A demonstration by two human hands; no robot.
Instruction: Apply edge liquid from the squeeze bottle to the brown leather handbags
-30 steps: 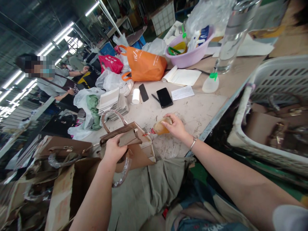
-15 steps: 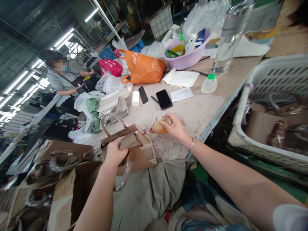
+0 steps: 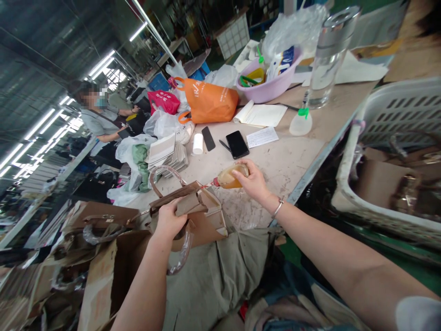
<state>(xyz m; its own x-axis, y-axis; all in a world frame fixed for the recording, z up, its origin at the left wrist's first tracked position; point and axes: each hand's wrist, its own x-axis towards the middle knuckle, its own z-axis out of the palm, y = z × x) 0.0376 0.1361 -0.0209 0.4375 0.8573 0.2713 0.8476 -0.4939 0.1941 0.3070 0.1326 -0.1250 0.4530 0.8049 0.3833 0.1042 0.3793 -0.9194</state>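
A tan handbag (image 3: 203,225) lies on its side on the worktable, its handles wrapped in clear plastic. My left hand (image 3: 172,218) is closed on a brown flap of the bag near its opening. In my right hand (image 3: 255,181) is a squeeze bottle (image 3: 229,178) of amber liquid, tilted sideways with its red nozzle pointing left. The nozzle's thin tip reaches the bag's upper edge; whether it touches cannot be made out. Grey-green cloth (image 3: 213,271) is spread under and in front of the bag.
A black phone (image 3: 237,144), a white bottle (image 3: 197,144) and stacked grey boards (image 3: 168,156) lie beyond the bag. An orange bag (image 3: 210,99) and lilac basin (image 3: 268,87) stand behind. At right is a white basket (image 3: 344,184) of handbags; at left, a cardboard box (image 3: 99,276). A co-worker (image 3: 99,115) stands far left.
The bottle's tip has come up to the bag's upper edge, with the bottle held more level. My left hand keeps its hold on the flap. The whole view has shifted slightly.
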